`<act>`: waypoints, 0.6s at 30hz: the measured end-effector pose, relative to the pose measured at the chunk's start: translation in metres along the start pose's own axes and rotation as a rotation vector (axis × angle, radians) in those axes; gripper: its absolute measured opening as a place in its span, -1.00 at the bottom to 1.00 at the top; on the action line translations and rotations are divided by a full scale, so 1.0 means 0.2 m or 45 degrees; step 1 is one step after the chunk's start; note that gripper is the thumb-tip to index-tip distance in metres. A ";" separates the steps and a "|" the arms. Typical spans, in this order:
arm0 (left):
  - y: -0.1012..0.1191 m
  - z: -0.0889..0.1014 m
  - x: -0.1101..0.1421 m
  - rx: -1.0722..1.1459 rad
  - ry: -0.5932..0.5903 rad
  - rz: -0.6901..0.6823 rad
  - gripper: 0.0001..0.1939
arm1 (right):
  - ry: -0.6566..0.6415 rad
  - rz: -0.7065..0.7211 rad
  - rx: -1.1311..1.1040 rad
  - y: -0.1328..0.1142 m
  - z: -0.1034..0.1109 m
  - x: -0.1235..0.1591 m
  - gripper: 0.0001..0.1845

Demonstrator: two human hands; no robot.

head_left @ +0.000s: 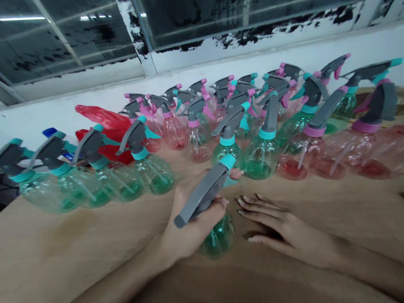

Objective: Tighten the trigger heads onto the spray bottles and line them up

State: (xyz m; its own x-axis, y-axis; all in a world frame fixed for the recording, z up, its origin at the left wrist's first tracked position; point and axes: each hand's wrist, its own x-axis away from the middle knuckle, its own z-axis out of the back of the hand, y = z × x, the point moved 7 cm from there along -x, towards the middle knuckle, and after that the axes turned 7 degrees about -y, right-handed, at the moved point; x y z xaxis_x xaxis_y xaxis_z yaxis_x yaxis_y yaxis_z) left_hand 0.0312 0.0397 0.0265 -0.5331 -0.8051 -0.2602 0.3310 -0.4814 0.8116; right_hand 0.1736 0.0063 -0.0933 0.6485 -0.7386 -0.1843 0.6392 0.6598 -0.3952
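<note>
Left hand [191, 218], mine: one, fingers wrapped around the neck of a bottle [207, 191]. Bottle: grey head, teal nozzle aimed away from me and rightward, see-through green body below my grip; whether its base meets the table [90, 267], I cannot tell.
Right hand [281, 223], mine: one, palm down on the table, near the bottle on its right; fingers stretched out, slightly parted.
Green row [156, 173]: four, teal collars, beyond my left hand and to its left.
Green pair [259, 156]: two, teal collars, beyond my hands.
Pink row [294, 166]: several, pink collars, beyond my right hand and to its right.
Rear cluster [174, 130]: many, pink and teal nozzles, farther out from both hands.
Red bag [107, 119]: one, behind the green row.
Wall [42, 113], window [184, 3]: farthest from my hands.
</note>
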 end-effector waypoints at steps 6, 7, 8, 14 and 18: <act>-0.02 0.00 0.00 -0.014 0.005 0.013 -0.64 | -0.012 0.000 0.025 0.01 -0.01 0.00 -0.43; -0.02 0.00 0.01 -0.016 0.000 0.012 -0.64 | -0.013 -0.002 0.030 0.00 -0.01 0.00 -0.43; -0.02 0.00 0.01 -0.018 -0.005 0.013 -0.64 | -0.013 -0.004 0.032 0.00 -0.01 0.00 -0.44; -0.02 0.00 0.01 -0.010 0.001 0.004 -0.64 | -0.017 -0.003 0.026 0.00 -0.01 0.00 -0.45; -0.03 -0.01 0.01 -0.039 -0.023 -0.002 -0.63 | -0.025 -0.001 0.060 0.01 -0.01 0.00 -0.45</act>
State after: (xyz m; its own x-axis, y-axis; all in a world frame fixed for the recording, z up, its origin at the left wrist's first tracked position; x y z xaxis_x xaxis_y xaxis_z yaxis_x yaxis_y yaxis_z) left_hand 0.0301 0.0409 0.0208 -0.5475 -0.7982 -0.2514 0.3541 -0.4931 0.7946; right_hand 0.1729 0.0068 -0.0962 0.6558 -0.7364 -0.1664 0.6580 0.6656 -0.3523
